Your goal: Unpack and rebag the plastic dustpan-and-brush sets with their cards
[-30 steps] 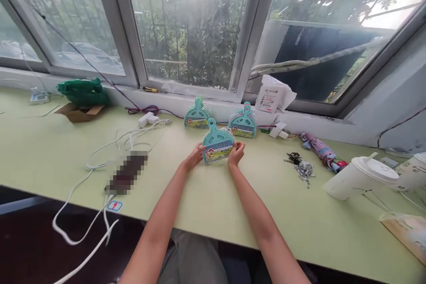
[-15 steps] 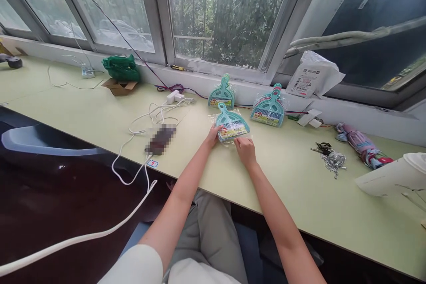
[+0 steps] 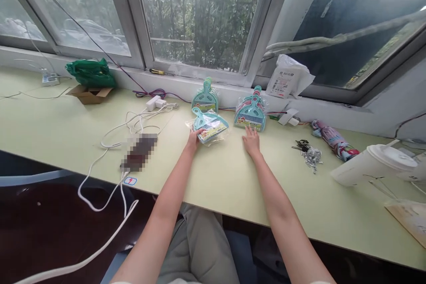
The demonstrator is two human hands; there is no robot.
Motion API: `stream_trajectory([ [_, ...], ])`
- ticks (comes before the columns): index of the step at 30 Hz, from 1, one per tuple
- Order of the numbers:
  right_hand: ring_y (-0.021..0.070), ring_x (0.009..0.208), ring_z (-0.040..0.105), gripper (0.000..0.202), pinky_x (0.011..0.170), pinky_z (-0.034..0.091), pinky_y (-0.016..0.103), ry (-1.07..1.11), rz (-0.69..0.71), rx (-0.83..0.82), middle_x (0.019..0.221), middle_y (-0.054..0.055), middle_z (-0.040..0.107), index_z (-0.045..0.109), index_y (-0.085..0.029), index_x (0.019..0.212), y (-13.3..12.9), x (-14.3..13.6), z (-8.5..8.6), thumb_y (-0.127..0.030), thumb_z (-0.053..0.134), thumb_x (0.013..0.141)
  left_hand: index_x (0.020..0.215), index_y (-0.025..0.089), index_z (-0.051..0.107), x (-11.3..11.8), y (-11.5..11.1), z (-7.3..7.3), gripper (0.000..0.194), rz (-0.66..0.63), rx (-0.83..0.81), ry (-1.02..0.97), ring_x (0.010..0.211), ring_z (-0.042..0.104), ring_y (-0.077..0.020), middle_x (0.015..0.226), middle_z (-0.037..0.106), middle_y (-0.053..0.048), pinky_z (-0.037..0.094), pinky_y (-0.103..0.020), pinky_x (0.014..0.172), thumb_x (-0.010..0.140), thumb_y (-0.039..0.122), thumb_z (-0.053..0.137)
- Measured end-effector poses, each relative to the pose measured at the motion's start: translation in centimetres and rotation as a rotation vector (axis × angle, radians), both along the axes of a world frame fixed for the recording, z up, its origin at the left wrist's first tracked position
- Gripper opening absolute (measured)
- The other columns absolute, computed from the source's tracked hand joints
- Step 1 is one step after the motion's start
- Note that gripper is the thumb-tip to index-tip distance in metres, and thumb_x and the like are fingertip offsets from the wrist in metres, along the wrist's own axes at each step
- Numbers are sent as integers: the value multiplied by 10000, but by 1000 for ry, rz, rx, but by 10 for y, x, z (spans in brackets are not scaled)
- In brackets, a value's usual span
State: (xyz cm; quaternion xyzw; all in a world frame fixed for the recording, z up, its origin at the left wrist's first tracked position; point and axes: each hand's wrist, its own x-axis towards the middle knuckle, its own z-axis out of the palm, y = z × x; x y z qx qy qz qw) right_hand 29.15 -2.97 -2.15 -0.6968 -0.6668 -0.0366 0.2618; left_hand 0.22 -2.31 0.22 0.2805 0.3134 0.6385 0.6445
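In my left hand (image 3: 193, 136) is a teal toy dustpan and brush set (image 3: 213, 126) in a clear wrapper, gripped at its left edge and tilted to the left. Behind it, a stack of similar wrapped dustpan sets (image 3: 205, 96) leans by the window sill. To the right stands a second stack (image 3: 251, 113), teal in front with pink ones behind. My right hand (image 3: 252, 141) is open, its fingers spread at the lower edge of that right stack. Whether the fingertips press on it, I cannot tell.
White cables and adapters (image 3: 155, 103) lie left, beside a blurred dark device (image 3: 140, 152). Farther left is a cardboard box (image 3: 89, 94) under a green bag (image 3: 91, 72). On the right are keys (image 3: 309, 153), a folded umbrella (image 3: 334, 140) and a white cup (image 3: 371, 164).
My right hand has left the held dustpan set and reached right to the right stack, its fingers opening. The set in my left hand has tilted left. The view has turned right.
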Motion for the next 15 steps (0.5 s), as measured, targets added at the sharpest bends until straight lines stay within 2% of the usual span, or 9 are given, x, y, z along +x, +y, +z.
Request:
stream_trajectory([
  [2, 272, 1439, 97, 533, 1115, 167, 567, -148, 6, -100, 1556, 25, 234, 342, -266, 1442, 24, 9, -1, -268, 374, 909, 1281, 238, 415, -2, 4, 1, 717, 15, -26, 12, 873, 670, -212, 1047, 649, -60, 550, -393, 842, 636, 111, 701],
  [4, 262, 1439, 83, 533, 1108, 162, 586, -255, -16, -98, 1563, -17, 208, 321, -329, 1442, 48, 15, 0, -234, 348, 919, 1274, 248, 423, -3, 7, 1, 709, 19, -51, 34, 834, 673, -204, 1015, 654, -48, 563, -382, 809, 637, 107, 701],
  [7, 240, 1396, 196, 544, 1052, 313, 493, -348, -53, -16, 1541, -34, 261, 389, -363, 1394, 79, 23, 6, -132, 293, 912, 1276, 246, 430, -4, 11, 1, 698, 30, -58, 68, 804, 673, -201, 994, 656, -51, 573, -369, 763, 646, 124, 705],
  [9, 244, 1330, 293, 527, 978, 386, 419, -387, -53, 32, 1499, 9, 335, 468, -325, 1340, 95, 31, 10, -97, 289, 900, 1304, 258, 407, -5, 12, 1, 733, 14, -89, 108, 814, 677, -208, 1022, 652, -60, 572, -364, 751, 651, 149, 722],
  [15, 267, 1118, 439, 394, 843, 408, 365, -521, -98, 120, 1317, 129, 472, 533, -240, 1231, 128, 47, 16, -126, 353, 899, 1415, 316, 259, -5, 10, 2, 903, -62, -123, 171, 899, 680, -245, 1137, 629, -76, 564, -377, 777, 663, 209, 747],
])
